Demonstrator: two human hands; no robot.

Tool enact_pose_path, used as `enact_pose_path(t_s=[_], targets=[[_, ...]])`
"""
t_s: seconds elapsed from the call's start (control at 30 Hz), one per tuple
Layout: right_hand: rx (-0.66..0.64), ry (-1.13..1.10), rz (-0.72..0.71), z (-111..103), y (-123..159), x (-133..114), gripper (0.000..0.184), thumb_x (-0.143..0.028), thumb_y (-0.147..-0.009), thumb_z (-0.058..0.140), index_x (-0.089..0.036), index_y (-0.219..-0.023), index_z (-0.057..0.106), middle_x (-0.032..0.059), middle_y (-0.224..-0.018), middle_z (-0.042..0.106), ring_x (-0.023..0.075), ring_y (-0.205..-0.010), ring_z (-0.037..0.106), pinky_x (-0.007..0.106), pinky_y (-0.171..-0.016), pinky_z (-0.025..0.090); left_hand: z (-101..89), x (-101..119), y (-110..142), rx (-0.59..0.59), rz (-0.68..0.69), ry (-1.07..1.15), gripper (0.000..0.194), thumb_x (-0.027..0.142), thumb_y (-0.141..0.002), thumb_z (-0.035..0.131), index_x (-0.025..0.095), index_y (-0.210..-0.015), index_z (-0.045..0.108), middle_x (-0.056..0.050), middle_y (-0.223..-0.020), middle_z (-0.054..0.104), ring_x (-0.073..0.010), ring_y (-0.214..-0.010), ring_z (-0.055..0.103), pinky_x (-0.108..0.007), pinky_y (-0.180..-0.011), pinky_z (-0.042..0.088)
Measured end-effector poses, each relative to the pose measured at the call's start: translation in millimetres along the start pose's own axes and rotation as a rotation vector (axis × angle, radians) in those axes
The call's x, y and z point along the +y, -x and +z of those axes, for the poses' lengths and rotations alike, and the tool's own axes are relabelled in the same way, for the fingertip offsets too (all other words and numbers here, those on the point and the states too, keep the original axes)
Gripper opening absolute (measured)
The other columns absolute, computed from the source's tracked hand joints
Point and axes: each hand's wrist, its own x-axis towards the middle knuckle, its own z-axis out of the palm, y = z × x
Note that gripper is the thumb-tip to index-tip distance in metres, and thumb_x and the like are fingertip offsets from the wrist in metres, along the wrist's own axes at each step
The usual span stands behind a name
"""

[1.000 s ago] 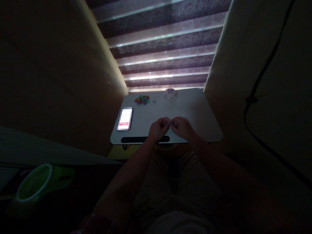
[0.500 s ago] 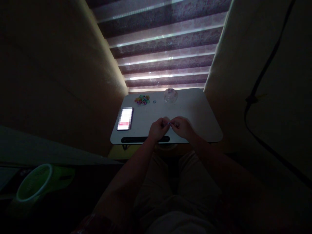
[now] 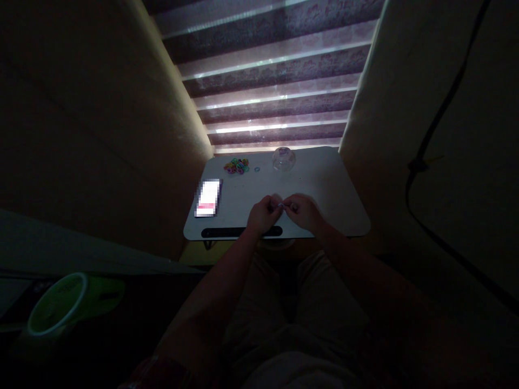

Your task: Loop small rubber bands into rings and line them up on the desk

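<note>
Over the front middle of the white lap table (image 3: 324, 213), my left hand (image 3: 263, 213) and my right hand (image 3: 302, 210) meet with the fingertips pinched. Between them is a tiny pale purple elastic band (image 3: 281, 205), gripped from both sides; its full shape is mostly hidden by the fingers. A pile of small colourful elastic bands (image 3: 237, 166) lies at the table's back left. One light blue band (image 3: 257, 169) rests by itself just right of the pile. Further right stands a clear round plastic container (image 3: 284, 159), beyond my hands.
A phone (image 3: 208, 198) with a bright, blurred screen lies on the table's left side. A black slot strip (image 3: 227, 232) runs along the front edge, partly under my left forearm. Behind the table hangs a striped window blind (image 3: 275, 97). A green basket (image 3: 60, 302) is low at left.
Both hands stay in nearly the same place, with only slight finger movement around the small band. Everything else on the table stays put.
</note>
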Motion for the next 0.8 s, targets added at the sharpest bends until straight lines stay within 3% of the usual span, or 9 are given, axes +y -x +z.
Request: enact_pose_path(t_s=[0.27,0.6,0.8], targets=[[-0.004,0.036,0.001,0.9,-0.8,2.1,0.012,-0.029,-0.081,0.060,-0.020,-0.085,0.066,0.0011,-0.069,0.060,0.0142,-0.063,0.052,0.027,-0.062,0.040,-1.2,0.1,1.0,-0.028,0.031,-0.020,0.027,0.045,-0.082,0.059,0.018,-0.083,0.056,0.002,-0.068,0.060,-0.0105,-0.060,0.052,-0.023,-0.057,0.037],[0.001,0.058,-0.011,-0.1,0.4,2.1,0.006,-0.023,-0.077,0.060,-0.020,-0.079,0.064,0.0009,-0.069,0.058,0.0143,-0.064,0.051,0.026,-0.060,0.037,-1.2,1.4,0.4,-0.044,0.120,0.111,0.023,0.036,-0.084,0.059,0.018,-0.098,0.065,-0.002,-0.083,0.067,-0.0116,-0.070,0.057,-0.024,-0.066,0.045],[-0.017,0.059,0.004,-2.1,0.4,-1.7,0.007,-0.025,-0.078,0.059,-0.020,-0.079,0.063,0.0013,-0.069,0.058,0.0143,-0.063,0.050,0.027,-0.061,0.037,-0.2,-1.0,-0.2,-0.039,0.110,0.104,0.020,0.037,-0.084,0.060,0.018,-0.088,0.065,-0.001,-0.077,0.066,-0.0112,-0.067,0.056,-0.024,-0.065,0.044]])
